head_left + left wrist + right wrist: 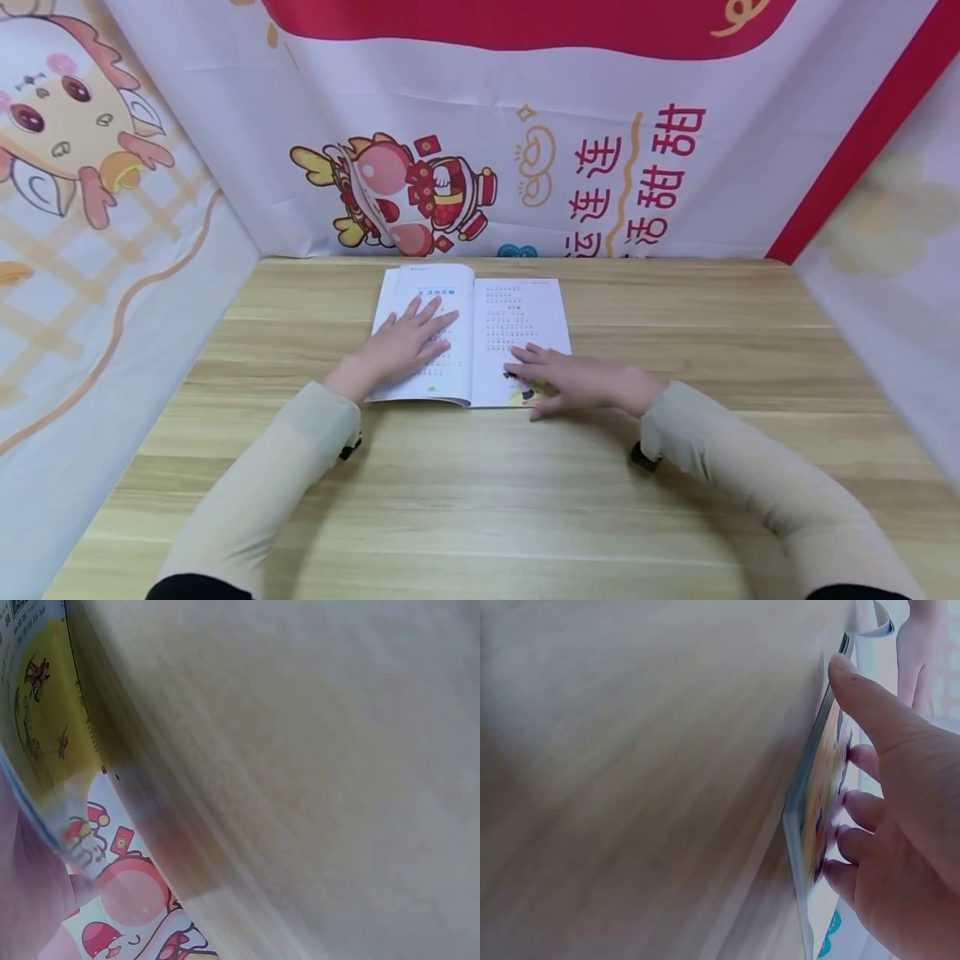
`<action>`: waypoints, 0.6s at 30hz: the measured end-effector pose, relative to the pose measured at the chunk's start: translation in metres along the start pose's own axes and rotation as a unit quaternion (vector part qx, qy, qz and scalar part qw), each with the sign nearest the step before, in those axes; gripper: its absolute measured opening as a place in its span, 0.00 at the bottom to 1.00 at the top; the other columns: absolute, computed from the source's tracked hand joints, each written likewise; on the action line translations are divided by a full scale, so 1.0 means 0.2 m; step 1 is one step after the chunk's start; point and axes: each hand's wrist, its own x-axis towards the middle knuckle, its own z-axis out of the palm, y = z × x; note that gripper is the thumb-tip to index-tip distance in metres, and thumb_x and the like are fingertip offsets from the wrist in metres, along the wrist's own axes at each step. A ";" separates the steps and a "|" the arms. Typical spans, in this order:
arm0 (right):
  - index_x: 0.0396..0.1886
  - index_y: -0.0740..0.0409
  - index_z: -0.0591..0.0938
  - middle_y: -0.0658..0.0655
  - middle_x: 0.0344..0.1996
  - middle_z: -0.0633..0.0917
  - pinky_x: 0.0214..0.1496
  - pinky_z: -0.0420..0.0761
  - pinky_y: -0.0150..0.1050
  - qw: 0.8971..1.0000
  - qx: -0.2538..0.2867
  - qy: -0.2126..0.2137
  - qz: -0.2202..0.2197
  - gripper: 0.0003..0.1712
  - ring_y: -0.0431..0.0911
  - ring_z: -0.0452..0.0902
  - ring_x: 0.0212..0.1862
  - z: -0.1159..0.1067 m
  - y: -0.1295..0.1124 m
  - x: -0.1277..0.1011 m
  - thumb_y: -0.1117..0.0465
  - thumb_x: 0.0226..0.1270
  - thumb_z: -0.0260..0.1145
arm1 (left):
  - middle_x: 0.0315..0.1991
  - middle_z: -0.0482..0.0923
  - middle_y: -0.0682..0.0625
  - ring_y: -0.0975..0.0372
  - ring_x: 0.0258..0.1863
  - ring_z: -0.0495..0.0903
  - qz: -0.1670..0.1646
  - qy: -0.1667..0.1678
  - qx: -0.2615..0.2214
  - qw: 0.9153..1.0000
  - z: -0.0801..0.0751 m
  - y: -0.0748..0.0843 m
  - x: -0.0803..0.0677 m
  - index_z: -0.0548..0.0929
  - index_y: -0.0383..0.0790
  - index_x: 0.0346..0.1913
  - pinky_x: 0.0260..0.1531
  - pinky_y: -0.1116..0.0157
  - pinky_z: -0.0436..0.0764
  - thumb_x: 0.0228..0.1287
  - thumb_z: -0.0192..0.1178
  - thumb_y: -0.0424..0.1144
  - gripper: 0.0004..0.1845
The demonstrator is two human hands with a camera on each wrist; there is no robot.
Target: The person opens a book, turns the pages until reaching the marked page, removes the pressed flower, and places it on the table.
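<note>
An open book (487,379) lies on the wooden table, printed in Chinese characters, with a coloured picture at the lower right. My left hand (405,343) rests on the left page, fingers spread and straight. Over the lower right page, my right hand (577,379) touches the paper with its fingertips. In the right wrist view, that hand's thumb (874,705) lies along the book's near edge and the other fingers touch the picture. The left wrist view catches a curved page (52,727) with a yellow picture; only part of the left hand (26,877) shows there.
The light wooden table (480,500) extends around the book. Behind it hangs a white and red cloth (465,92) with cartoon figures and sideways writing. Printed cloths also stand at the left (135,275) and right (892,250) sides.
</note>
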 end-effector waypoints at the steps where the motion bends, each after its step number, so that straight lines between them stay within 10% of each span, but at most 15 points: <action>1: 0.83 0.41 0.57 0.47 0.83 0.45 0.80 0.47 0.53 1.000 0.004 0.000 0.001 0.48 0.48 0.33 0.82 0.00 0.01 -0.01 0.39 0.71 0.66 | 0.84 0.37 0.49 0.48 0.81 0.31 0.000 -0.001 -0.002 1.000 0.00 0.00 0.00 0.50 0.61 0.83 0.75 0.37 0.40 0.80 0.40 0.64 0.35; 18: 0.81 0.47 0.63 0.53 0.82 0.49 0.80 0.49 0.52 1.000 0.007 -0.004 -0.003 0.41 0.51 0.40 0.82 -0.05 0.04 -0.08 0.53 0.73 0.69 | 0.84 0.37 0.50 0.48 0.81 0.30 -0.008 -0.013 -0.014 1.000 0.00 -0.03 -0.03 0.50 0.62 0.83 0.75 0.38 0.41 0.80 0.41 0.64 0.35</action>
